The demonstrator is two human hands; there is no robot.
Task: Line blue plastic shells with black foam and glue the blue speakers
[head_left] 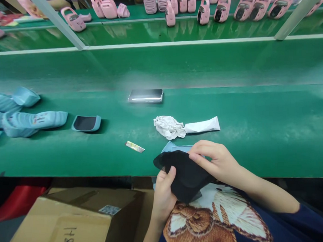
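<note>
At the near edge of the green table [231,113], both my hands hold a black pad [184,175] that lies against a light blue shell [173,147]. My left hand [164,196] grips the pad's lower left edge with thumb and fingers closed on it. My right hand [219,160] pinches the pad's upper right edge from above. Only a small strip of the blue shell shows behind the pad.
A crumpled white cloth [168,127] and a white tube [202,125] lie just beyond my hands. A phone [146,95] lies farther back. A blue shell with a black pad [86,123] and several blue shells [19,118] lie left. A small label strip [134,146] lies nearby. A cardboard box [77,217] stands below. Pink pieces [222,9] line the far side.
</note>
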